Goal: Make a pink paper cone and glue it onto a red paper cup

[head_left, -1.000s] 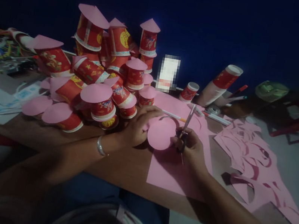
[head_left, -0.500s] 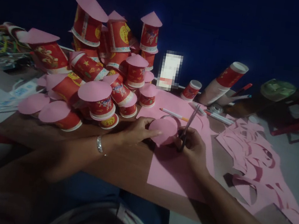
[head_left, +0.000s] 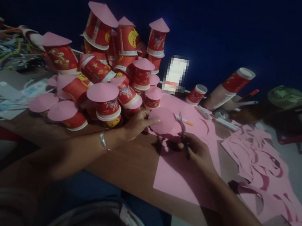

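Note:
Between thumb and fingers, my left hand [head_left: 139, 126] pinches the left edge of a round pink paper disc [head_left: 162, 121]. My right hand [head_left: 195, 148] is wrapped round the handles of a pair of scissors [head_left: 183, 131], whose blades point up and away, just right of the disc. Below both hands lies a large pink paper sheet [head_left: 175, 174] on the brown table. A white and orange pen [head_left: 185, 121] rests on the sheet behind the scissors.
Red paper cups with pink cone tops [head_left: 104, 100] are piled at the left. Pink paper offcuts [head_left: 263, 165] cover the right side. At the back stand a small red cup [head_left: 196, 94] and a leaning stack of cups [head_left: 229, 88]. Cables [head_left: 15, 45] lie far left.
My right hand and the scissors have drawn slightly away from the disc. The disc has lifted a little and faces the camera more. The whole view has shifted, with the scene moving right.

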Demonstrator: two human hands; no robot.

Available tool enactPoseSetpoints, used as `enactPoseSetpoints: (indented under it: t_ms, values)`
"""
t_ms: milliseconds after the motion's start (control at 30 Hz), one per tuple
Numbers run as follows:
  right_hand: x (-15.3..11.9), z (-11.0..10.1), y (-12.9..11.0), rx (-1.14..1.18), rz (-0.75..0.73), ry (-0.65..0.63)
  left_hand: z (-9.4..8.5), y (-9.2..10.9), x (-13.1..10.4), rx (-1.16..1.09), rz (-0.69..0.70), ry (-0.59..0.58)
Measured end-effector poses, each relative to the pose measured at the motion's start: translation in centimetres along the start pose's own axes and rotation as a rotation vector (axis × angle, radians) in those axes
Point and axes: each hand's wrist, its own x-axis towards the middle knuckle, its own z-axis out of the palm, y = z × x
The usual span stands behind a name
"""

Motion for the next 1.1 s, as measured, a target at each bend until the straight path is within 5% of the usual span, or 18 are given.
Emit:
enactPoseSetpoints:
  t_ms: [367,1100]
  values:
    - [-0.3,0.1,-2.4,0.019,0.028,-0.253,-0.1,0.4,0.2,0.011,0.005,0.008]
    - [-0.3,-0.4,-2.6,-0.117,-0.022,-0.288,-0.6,0.7,0.3,0.167,0.008,-0.023]
